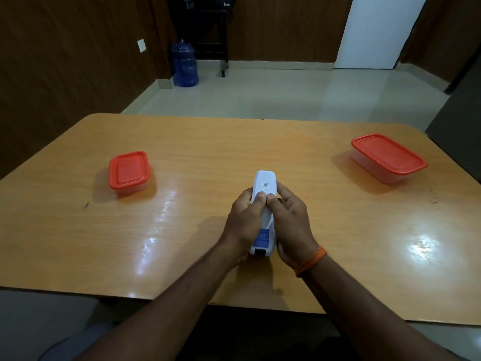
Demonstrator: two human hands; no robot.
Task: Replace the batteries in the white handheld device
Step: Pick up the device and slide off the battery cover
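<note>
Over the near middle of the counter (pixel 182 157), both hands are clamped on the white device (pixel 263 204). The left hand (pixel 244 220) wraps its left side and the right hand (pixel 291 222) its right side, fingers curled under and around the body. The two thumbs (pixel 260 198) lie side by side, touching, pressed on the upward-facing surface about a third of the way down from the far end. An orange thread band (pixel 311 261) circles the right wrist.

The device is long and narrow. Its long axis runs nearly straight away from the person, leaning slightly right at the far end. The rounded far end points toward the far edge of the counter and carries a small square code label (pixel 265 185). The near end, by the wrists, bears a blue label (pixel 261 238) and a dark rectangular patch (pixel 259 252) at the very tip. Whether the device touches the counter I cannot tell.

Well to the left of the device stands a small clear box with a red lid (pixel 129 171), closed. Well to the right of the device, and a little farther back, stands a larger clear box with a red lid (pixel 387 154), also closed. Far beyond the device, on the floor by the wall, a blue water jug (pixel 184 64) stands.
</note>
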